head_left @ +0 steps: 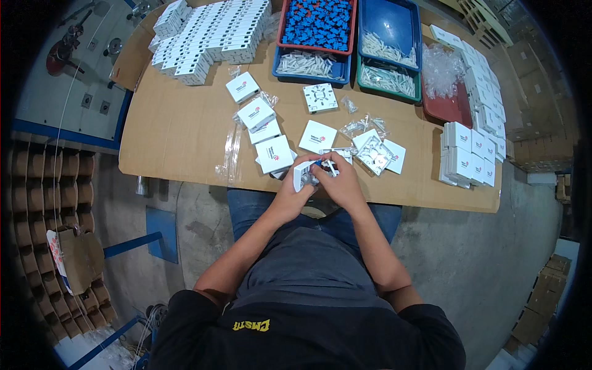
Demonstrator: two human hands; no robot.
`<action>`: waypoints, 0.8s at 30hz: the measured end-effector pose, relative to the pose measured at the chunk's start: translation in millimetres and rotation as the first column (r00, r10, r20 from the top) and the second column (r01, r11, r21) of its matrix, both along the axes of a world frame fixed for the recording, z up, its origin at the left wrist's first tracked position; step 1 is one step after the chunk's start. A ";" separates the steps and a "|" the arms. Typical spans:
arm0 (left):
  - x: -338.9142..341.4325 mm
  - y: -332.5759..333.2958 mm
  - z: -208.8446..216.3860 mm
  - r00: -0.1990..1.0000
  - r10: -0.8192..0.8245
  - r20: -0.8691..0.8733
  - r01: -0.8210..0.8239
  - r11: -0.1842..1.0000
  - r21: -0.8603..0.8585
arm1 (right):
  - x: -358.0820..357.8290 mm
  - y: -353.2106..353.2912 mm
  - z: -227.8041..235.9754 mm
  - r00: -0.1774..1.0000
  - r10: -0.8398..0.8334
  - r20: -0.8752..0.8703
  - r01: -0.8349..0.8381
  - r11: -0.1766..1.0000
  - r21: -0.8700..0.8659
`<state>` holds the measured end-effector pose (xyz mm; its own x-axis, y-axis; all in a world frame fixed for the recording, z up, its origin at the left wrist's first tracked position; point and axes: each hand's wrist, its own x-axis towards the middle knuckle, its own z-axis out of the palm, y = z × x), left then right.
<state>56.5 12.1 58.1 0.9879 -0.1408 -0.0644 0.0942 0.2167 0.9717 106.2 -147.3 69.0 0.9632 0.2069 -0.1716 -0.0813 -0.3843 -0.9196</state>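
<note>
At the table's near edge, my left hand (290, 196) is closed around a white square plastic box (300, 179), tilted so its inner side faces my right hand. My right hand (345, 186) has its fingers bent in at the box. A small blue plastic piece (318, 163) shows at those fingertips, and a thin white part (331, 166) sticks up beside them. Just left lies a stack of white square covers (274, 154). Beyond my hands is another white cover (317, 136). To the right, an open white housing (374, 154) rests over other white pieces.
Behind stand a red tray of blue pieces (316, 24), a blue tray of white plugs (311, 65) and a green tray (388, 83). Stacked white boxes fill the back left (213, 37) and right side (472, 154). Clear plastic bags (443, 71) sit in a dark red tray.
</note>
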 end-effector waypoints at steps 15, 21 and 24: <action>-5.5 -1.0 36.3 0.954 0.186 -0.234 -0.268 0.880 -0.392 | 123.8 -5.0 32.1 0.804 -0.102 0.586 0.091 0.995 0.048; 13.4 8.8 29.6 0.944 0.218 -0.247 -0.319 0.796 -0.515 | 103.1 -1.9 76.8 0.874 0.326 0.360 -0.292 0.945 -0.147; 15.7 1.0 18.0 0.910 0.315 -0.269 -0.412 0.757 -0.508 | 35.7 11.8 44.8 0.835 0.399 0.380 -0.360 0.917 -0.173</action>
<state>72.2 13.1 76.1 0.9544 0.1678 -0.2467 0.0386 0.7504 0.6598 141.9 -135.5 113.9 0.8009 0.5730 0.1740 0.4541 -0.3917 -0.8002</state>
